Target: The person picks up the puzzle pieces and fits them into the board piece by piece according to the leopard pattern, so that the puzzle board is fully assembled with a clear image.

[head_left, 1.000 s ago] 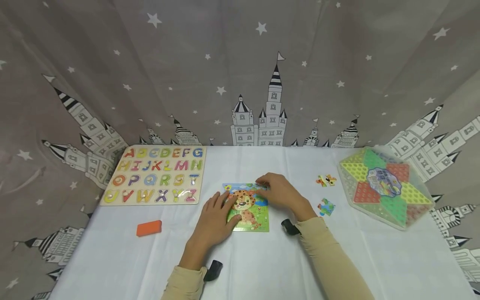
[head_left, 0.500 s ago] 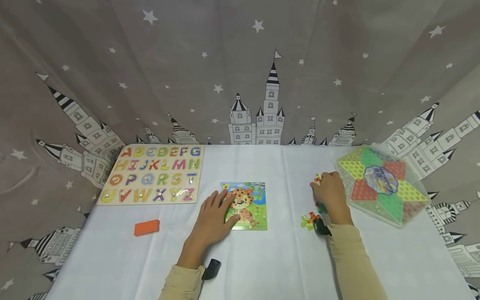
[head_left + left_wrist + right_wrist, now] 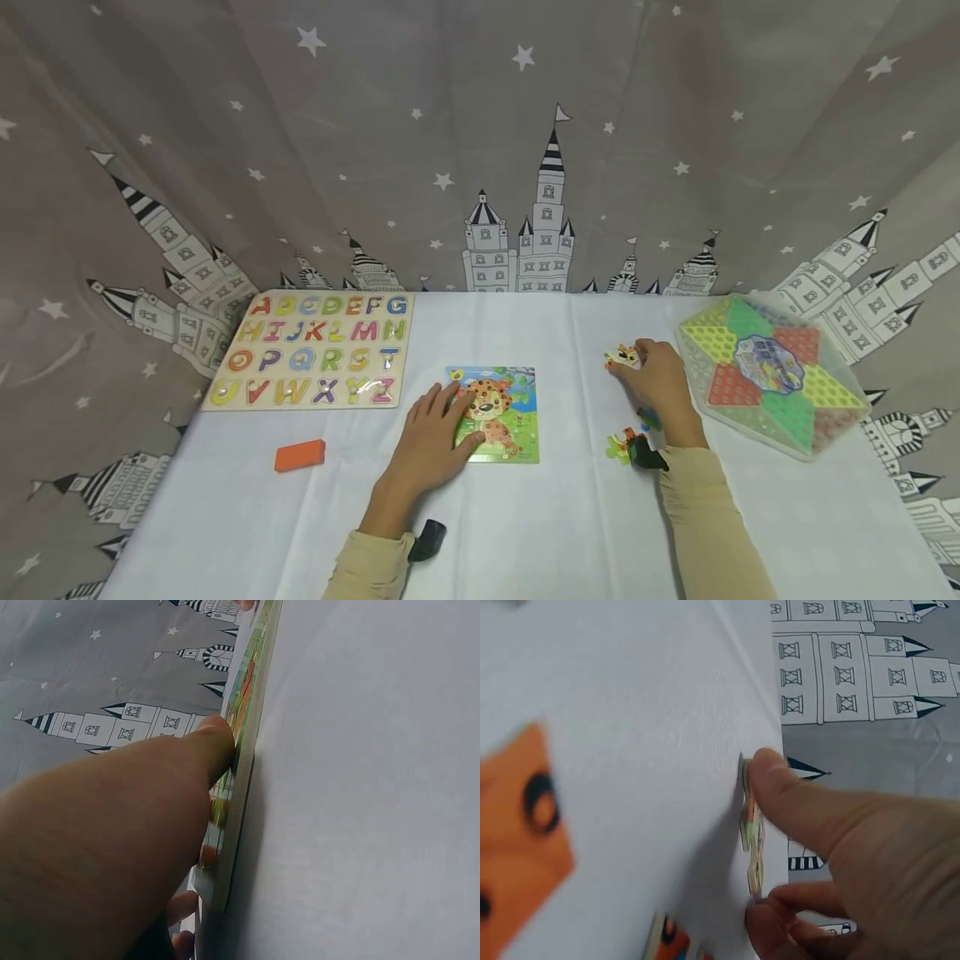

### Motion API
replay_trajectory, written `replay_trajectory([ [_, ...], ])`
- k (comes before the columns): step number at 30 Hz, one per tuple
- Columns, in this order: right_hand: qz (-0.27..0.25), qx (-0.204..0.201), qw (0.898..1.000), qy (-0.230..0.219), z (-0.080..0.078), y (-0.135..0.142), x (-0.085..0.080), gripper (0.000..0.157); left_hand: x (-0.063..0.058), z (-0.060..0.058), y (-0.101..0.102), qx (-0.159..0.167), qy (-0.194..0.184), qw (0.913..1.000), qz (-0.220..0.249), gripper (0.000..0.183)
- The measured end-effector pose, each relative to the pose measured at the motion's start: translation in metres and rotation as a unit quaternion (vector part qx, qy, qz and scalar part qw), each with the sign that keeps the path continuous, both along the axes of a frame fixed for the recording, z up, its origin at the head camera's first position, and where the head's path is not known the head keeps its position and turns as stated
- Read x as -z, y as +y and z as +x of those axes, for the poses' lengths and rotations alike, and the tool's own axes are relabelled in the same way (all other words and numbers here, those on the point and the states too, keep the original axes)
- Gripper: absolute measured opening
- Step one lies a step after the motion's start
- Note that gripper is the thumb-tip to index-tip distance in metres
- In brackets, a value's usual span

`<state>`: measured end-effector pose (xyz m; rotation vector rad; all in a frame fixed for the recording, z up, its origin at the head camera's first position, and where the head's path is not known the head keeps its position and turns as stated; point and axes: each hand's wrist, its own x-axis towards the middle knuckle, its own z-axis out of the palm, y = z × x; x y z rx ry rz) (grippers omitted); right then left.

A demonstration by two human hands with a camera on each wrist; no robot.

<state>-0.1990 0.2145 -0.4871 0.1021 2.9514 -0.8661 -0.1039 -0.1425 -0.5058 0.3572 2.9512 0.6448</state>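
Observation:
My left hand (image 3: 423,442) lies spread over the left side of a square leopard puzzle (image 3: 517,425), fingers on the picture and thumb at its lower part. In the left wrist view the thumb (image 3: 214,742) rests on the puzzle's top, near its edge. My right hand (image 3: 660,383) pinches a jigsaw piece (image 3: 621,357) with a leopard-face print between thumb and fingers. The right wrist view shows this piece (image 3: 751,817) edge-on. A blue-green piece (image 3: 649,418) lies partly hidden below the right hand, and an orange-and-green piece (image 3: 619,447) beside the wrist.
A wooden alphabet board (image 3: 307,350) lies at the back left, with an orange block (image 3: 300,456) in front of it. A hexagonal box (image 3: 772,375) with coloured triangles stands on the right. A castle-print curtain (image 3: 360,167) hangs behind the white table.
My right hand has left the puzzle's top right corner, moved right to the loose pieces and taken hold of one, shifting it slightly left. My left hand has stayed on the puzzle.

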Motion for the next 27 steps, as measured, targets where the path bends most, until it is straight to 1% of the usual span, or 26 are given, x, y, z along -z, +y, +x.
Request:
replay_trajectory([
  [2,0.032,0.008,0.999,-0.019,-0.003,-0.002,-0.002,0.071,0.001,0.001,0.0,0.001,0.003,1.0,0.0,0.066],
  [4,0.048,0.013,0.998,-0.03,-0.006,-0.004,-0.004,0.073,0.001,0.001,0.0,0.002,0.006,1.0,-0.002,0.066],
  [6,0.047,0.019,0.998,-0.036,-0.008,-0.005,-0.005,0.075,0.001,0.0,0.001,0.003,0.011,0.9999,-0.001,0.066],
  [9,0.031,0.025,0.998,-0.045,-0.014,-0.002,-0.004,0.075,0.001,0.0,0.002,0.002,0.017,0.9999,0.0,0.065],
  [12,-0.032,0.033,0.997,-0.054,-0.019,-0.002,0.0,0.065,0.001,0.0,0.001,0.0,0.012,0.9999,-0.003,0.065],
  [14,-0.08,0.038,0.995,-0.047,-0.02,-0.006,0.004,0.051,0.001,0.0,0.001,0.0,0.014,0.9999,-0.005,0.065],
  [16,-0.136,0.031,0.989,-0.045,-0.018,-0.016,0.005,0.039,0.0,0.0,0.001,0.001,0.013,0.9999,-0.006,0.065],
  [18,-0.181,0.009,0.983,-0.042,-0.015,-0.032,0.004,0.032,-0.001,0.0,0.001,0.002,0.014,0.9999,-0.003,0.065],
  [21,-0.232,-0.045,0.97,-0.06,-0.005,-0.063,-0.001,0.027,-0.001,0.0,0.001,0.003,0.012,0.9999,-0.003,0.065],
  [23,-0.237,-0.091,0.964,-0.073,0.0,-0.085,-0.004,0.025,-0.001,0.0,0.001,0.002,0.012,0.9999,-0.006,0.065],
  [24,-0.231,-0.111,0.963,-0.078,0.003,-0.097,-0.006,0.024,-0.001,0.0,0.001,0.002,0.013,0.9999,-0.008,0.065],
  [27,-0.195,-0.158,0.965,-0.078,0.01,-0.127,-0.007,0.021,-0.001,0.0,0.001,0.001,0.016,0.9998,-0.011,0.065],
])
